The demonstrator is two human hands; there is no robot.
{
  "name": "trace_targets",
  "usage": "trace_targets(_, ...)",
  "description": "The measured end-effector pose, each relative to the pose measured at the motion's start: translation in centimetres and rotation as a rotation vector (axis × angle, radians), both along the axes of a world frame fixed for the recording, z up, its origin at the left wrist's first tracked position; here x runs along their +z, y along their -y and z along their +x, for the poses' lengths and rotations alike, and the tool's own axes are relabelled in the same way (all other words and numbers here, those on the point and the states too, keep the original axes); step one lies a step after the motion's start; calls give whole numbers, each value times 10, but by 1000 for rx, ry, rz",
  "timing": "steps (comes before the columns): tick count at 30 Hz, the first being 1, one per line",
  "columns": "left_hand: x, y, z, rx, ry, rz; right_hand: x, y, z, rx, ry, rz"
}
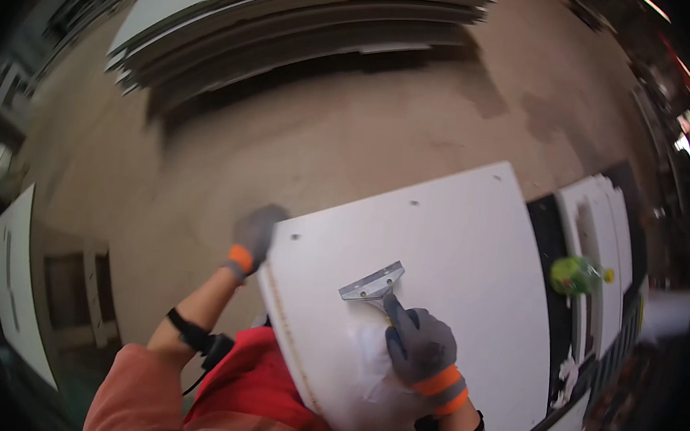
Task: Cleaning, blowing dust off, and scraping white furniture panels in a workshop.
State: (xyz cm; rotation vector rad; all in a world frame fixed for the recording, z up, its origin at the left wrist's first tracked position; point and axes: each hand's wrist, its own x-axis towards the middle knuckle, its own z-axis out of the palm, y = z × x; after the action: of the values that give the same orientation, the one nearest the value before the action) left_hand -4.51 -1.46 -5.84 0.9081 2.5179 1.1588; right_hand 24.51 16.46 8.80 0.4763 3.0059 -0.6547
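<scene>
A large white panel (472,250) lies in front of me, with several small holes along its far edge. My right hand (424,347), in a grey glove with an orange cuff, is closed around the handle of a wide-bladed scraper (372,285). The metal blade is over the panel's face. A crumpled, whitish, cloth-like piece (370,359) shows beside and beneath the right hand; whether the hand also grips it is unclear. At the panel's far left corner, my left hand (257,231) in a matching glove is blurred, its fingers hard to make out.
Beyond the panel, a stack of boards (294,33) sits low over the brown floor (327,133). On the right, a green-tinted bottle (575,276) lies across narrow white boards (614,245). Another white panel (19,287) leans at far left near a wooden frame (83,300).
</scene>
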Motion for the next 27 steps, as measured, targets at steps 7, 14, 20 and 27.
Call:
trace_targets(7, 7, 11, -6, -14, 378, 239, -25, 48, -81, 168, 221, 126)
trace_targets(14, 13, 16, -11, -116, 325, 197, -22, 74, -114, 135, 271, 114)
trace_targets(20, 7, 16, -9, -111, 392, 249, -14, 91, -125, 58, 393, 179)
trace_targets(27, 4, 15, -11, -173, 109, 196, -8, 102, -130, 23, 505, 234)
